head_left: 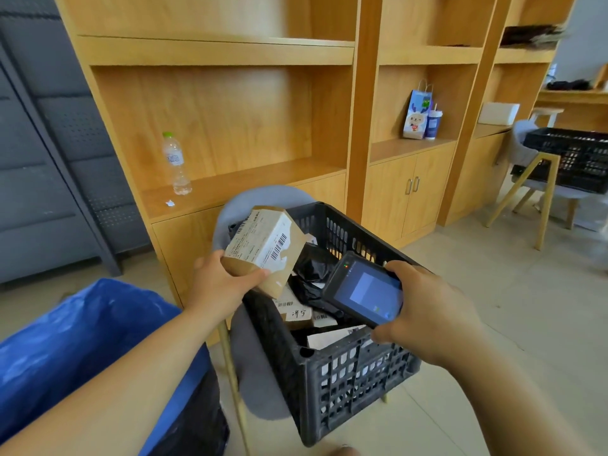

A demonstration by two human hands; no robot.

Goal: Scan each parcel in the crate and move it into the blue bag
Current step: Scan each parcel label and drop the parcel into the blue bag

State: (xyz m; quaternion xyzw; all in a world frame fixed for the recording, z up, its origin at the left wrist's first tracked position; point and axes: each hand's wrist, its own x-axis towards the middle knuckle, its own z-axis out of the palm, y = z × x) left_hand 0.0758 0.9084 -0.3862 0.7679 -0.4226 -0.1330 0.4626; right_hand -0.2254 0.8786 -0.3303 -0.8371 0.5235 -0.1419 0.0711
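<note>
One view only, from the head. A cardboard parcel [266, 245] is held up by the left hand [217, 284] over the far left corner of the black crate [345, 373]. The grip is curled round the parcel's lower end, with the thumb laid on the near face, and the barcode label [278, 248] is turned upward. A handheld scanner [365, 287] is gripped at its edges by the right hand [427, 311] over the crate, just beside the parcel, with its lit screen facing the wearer. The step in hand is judged to be the scan. The barcode would best be kept flat and clear of the thumb, and the scanner's far end aimed squarely at it; the screen should be checked before the parcel is carried off. The blue bag [82, 340] is seen open at lower left, near the left forearm, so only a short swing leftward would be needed. More items are seen in the crate: black poly bags [312, 261], a small carton [296, 312] and a white envelope [332, 337], so the task is judged far from done. The crate is carried on a grey chair [260, 199] with pale wooden legs, on a tiled floor [493, 274]. Wooden shelving [230, 110] is noted behind, with a water bottle [176, 162], a paper bag [418, 113] and a cup [432, 123] on it. A second black crate [572, 153] is seen on another chair at far right.
</note>
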